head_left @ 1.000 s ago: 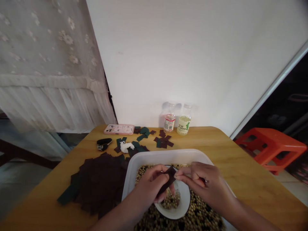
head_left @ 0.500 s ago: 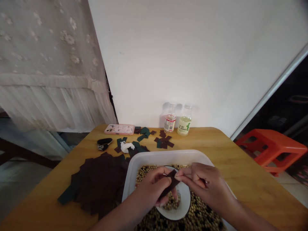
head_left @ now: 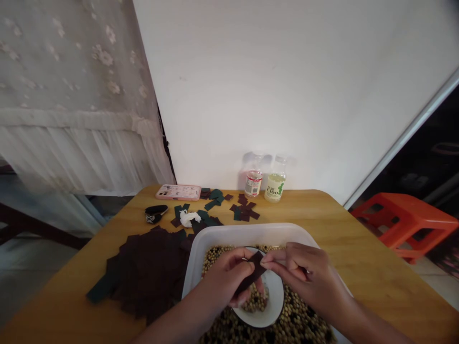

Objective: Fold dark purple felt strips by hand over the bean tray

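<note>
My left hand (head_left: 234, 274) holds a dark brown fabric piece (head_left: 252, 273), the thumb lying across it. At the piece's upper right edge, the thumb and forefinger of my right hand (head_left: 306, 270) are pinched together on its corner. Beneath both hands a white bowl (head_left: 275, 306) with a dark rim contains some small tan beads (head_left: 256, 302). The bowl rests inside a white plastic tub (head_left: 247, 231), on a layer of tan and black beads (head_left: 304, 317). Parts of the bowl are hidden behind my left hand.
Left of the tub lies a large heap of dark brown and green pieces (head_left: 150, 267). Toward the wall are a pink phone (head_left: 179, 192), a black key case (head_left: 156, 213), crumpled white tissue (head_left: 189, 219) and two bottles (head_left: 275, 186). An orange stool (head_left: 412, 217) stands right of the wooden table (head_left: 358, 243).
Both hands stay over the bowl with the same brown fabric piece. My left thumb has shifted slightly on it; otherwise almost nothing differs.
</note>
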`<state>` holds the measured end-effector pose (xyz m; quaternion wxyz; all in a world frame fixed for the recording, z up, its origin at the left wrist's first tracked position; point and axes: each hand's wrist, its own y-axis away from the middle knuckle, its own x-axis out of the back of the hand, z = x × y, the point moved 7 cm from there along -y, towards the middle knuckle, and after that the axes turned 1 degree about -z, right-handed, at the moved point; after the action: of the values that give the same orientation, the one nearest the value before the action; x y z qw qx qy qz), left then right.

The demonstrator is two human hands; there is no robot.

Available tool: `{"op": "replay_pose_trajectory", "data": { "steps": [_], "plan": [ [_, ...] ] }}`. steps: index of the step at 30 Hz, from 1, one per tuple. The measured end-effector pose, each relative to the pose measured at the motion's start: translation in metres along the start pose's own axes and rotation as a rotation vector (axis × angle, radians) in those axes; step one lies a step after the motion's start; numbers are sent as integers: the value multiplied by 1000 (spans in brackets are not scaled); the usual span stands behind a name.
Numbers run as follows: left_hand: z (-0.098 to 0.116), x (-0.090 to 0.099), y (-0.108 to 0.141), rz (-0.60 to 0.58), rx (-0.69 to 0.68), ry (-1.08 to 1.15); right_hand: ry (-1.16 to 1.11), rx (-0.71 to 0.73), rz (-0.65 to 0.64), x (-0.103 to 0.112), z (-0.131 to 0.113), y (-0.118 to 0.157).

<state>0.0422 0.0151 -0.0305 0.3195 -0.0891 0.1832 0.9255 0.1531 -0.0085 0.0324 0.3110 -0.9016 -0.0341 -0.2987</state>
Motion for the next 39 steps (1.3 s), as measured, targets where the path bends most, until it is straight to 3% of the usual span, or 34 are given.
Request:
{"op": "replay_pose_trajectory", "data": {
  "steps": [3, 8, 12, 17, 22, 28, 35, 39],
  "plan": [
    [2, 2, 0, 32, -9, 19, -3, -1, 2, 0, 0, 0],
    [3, -3, 1, -33, -33, -8, -16, 0, -1, 0, -1, 0],
    [2, 2, 0, 30, -33, 34, -9, 9, 2, 0, -1, 1],
    [3, -3, 1, -13, -26, -20, -14, 36, 21, 2, -4, -1],
    [7, 3, 3, 53, -66, 19, -6, 58, 38, 3, -7, -1],
    [4, -6, 4, -49, -43, -30, 7, 76, 58, 4, -9, -1],
    [8, -2, 3, 2, -93, -23, -14, 67, 65, 4, -8, -2],
    [6, -8, 4, -63, -60, -64, -30, 60, 68, 5, -6, -1]
  ]
}}
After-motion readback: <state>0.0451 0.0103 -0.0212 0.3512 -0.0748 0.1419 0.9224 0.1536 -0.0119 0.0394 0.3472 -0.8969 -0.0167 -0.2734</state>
